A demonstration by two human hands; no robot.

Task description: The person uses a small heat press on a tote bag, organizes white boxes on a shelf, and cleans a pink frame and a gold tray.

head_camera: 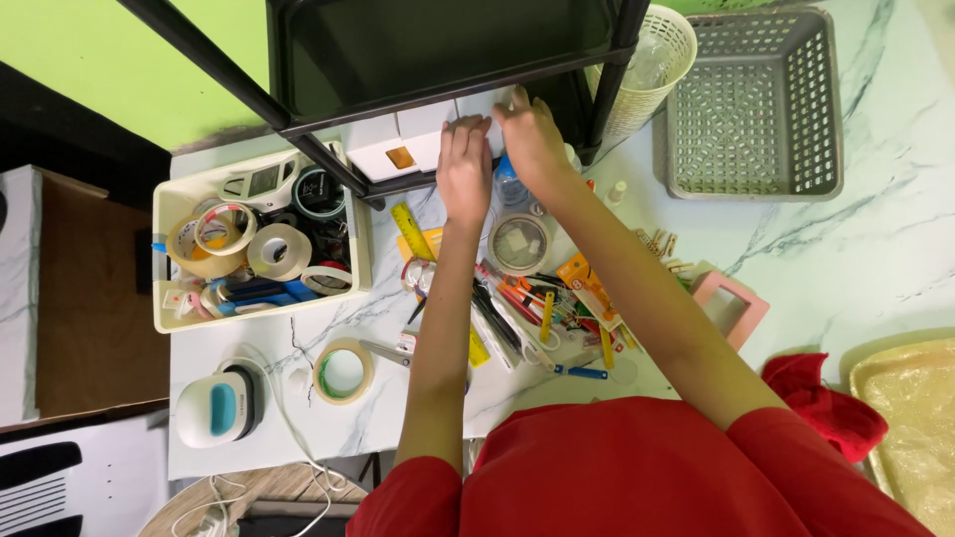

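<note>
A white marble-patterned table (875, 249) stands against a green wall (109, 60). A black shelf rack (438, 60) stands on the table. Left of the rack sits a tray of tape rolls (261, 244); right of it, a grey basket (756, 104); below it, scattered pens and tools (537, 298). On the rack's lower shelf lies a white box (418, 139). The left hand (465, 169) rests flat on the box, fingers extended; the right hand (532, 134) curls over its far edge, gripping it.

A single head-worn view looks almost straight down from close above the desk (856, 259). The wearer's red-sleeved body fills 6 o'clock, both arms reach toward 12 o'clock, where a black shelf frame (438, 50) crosses the top edge.
</note>
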